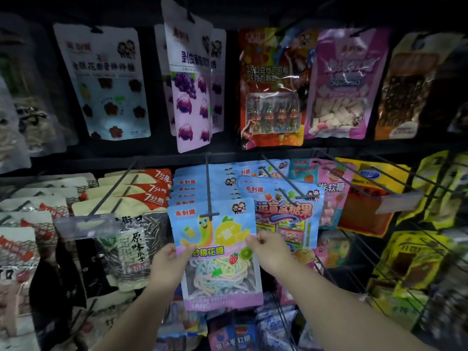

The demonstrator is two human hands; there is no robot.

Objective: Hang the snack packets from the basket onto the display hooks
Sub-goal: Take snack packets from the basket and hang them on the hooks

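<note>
- Two rows of display hooks fill the dark rack [228, 152], crowded with hanging bags; the upper row shows about six fronts, though the dim edges blur the count.
- Behind the front packet, roughly six more identical blue packets [186, 188] hang stacked on the same hook [208, 188].
- One snack packet [217, 252] sits at the front of that centre hook in the lower row: blue top, purple base, a cartoon worm and lemon, and a clear window of pastel strings.
- Its hang hole sits at the hook's crossbar tip.
- Two hands hold it: the left hand [168, 266] pinches the left edge, thumb on the face.
- The right hand [272, 249] pinches the right edge.
- A blue candy bag [286, 214] hangs just beside it on the right; a clear price tag [83, 226] juts out on the left.
</note>
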